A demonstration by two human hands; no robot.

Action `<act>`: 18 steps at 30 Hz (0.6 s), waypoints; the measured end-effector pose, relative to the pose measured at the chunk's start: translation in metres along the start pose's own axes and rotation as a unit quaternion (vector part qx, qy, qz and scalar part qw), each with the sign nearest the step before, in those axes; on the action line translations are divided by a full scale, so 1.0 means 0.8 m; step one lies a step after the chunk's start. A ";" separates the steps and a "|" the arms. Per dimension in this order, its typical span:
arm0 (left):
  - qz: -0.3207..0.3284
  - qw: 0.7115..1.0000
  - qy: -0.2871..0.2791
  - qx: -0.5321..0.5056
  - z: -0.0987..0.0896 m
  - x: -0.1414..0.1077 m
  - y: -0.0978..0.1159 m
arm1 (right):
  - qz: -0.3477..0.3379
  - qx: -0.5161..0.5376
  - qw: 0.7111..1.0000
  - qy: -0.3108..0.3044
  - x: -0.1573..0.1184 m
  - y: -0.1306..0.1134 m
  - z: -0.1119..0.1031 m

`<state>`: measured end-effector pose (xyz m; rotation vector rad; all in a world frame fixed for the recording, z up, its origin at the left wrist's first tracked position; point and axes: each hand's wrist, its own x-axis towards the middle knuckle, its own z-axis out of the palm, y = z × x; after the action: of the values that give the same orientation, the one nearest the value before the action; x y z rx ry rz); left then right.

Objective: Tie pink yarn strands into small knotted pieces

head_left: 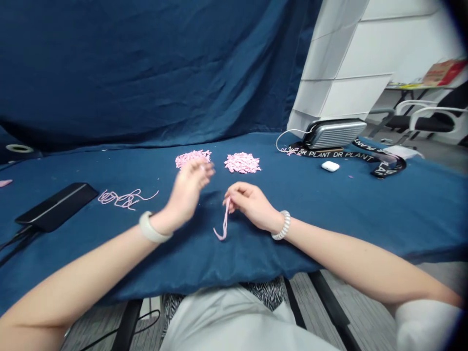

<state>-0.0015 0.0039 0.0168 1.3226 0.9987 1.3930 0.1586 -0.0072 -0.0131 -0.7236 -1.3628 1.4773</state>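
My right hand [252, 204] is closed in a pinch on a short doubled pink cord [224, 224], whose loose end hangs and bends just above the blue cloth. My left hand [188, 187] is raised beside it, its fingers apart and slightly blurred, with nothing visible in them. Just behind the left fingers lies a heap of small pink pieces [190, 157], which they partly cover. A second heap of pink pieces [242, 163] sits to its right, beyond my right hand.
Loose pink cord [124, 199] lies tangled at left, near a black flat device [58, 207] with cables. At right are a silver ribbed case [336, 134], a black lettered strap [336, 154] and a white earbud case [330, 166]. A blue curtain [146, 68] hangs behind.
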 end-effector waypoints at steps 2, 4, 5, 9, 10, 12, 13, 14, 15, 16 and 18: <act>-0.067 0.995 -0.077 -0.023 0.008 -0.019 -0.019 | -0.085 -0.073 0.985 0.128 0.003 -0.001 -0.006; -0.135 0.974 -0.179 -0.026 0.016 -0.035 -0.035 | -0.139 -0.158 0.960 0.186 0.007 0.001 -0.014; -0.150 0.964 -0.220 -0.016 0.019 -0.041 -0.040 | -0.156 -0.193 0.948 0.198 0.009 0.002 -0.018; -0.070 0.964 -0.239 0.094 0.014 -0.050 -0.047 | -0.140 -0.220 0.944 0.203 0.017 0.013 -0.029; -0.037 0.968 -0.214 0.126 0.011 -0.049 -0.046 | -0.142 -0.229 0.945 0.187 0.019 0.014 -0.031; 0.049 0.969 -0.161 0.183 0.005 -0.048 -0.043 | -0.147 -0.253 0.943 0.159 0.021 0.015 -0.033; 0.104 0.962 -0.141 0.209 0.002 -0.048 -0.042 | -0.147 -0.267 0.940 0.152 0.022 0.015 -0.034; 0.151 0.953 -0.129 0.229 0.000 -0.048 -0.040 | -0.146 -0.284 0.936 0.148 0.022 0.014 -0.035; 0.192 0.943 -0.124 0.243 -0.001 -0.049 -0.038 | -0.144 -0.302 0.931 0.144 0.023 0.014 -0.035; 0.226 0.933 -0.128 0.248 -0.002 -0.051 -0.037 | -0.140 -0.319 0.928 0.134 0.023 0.013 -0.035; 0.282 0.916 -0.164 0.232 -0.003 -0.055 -0.035 | -0.133 -0.340 0.924 0.110 0.023 0.013 -0.036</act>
<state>-0.0020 -0.0321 -0.0207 2.2551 0.7668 1.3046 0.1749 0.0221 -0.0256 -1.0475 -1.7261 0.6651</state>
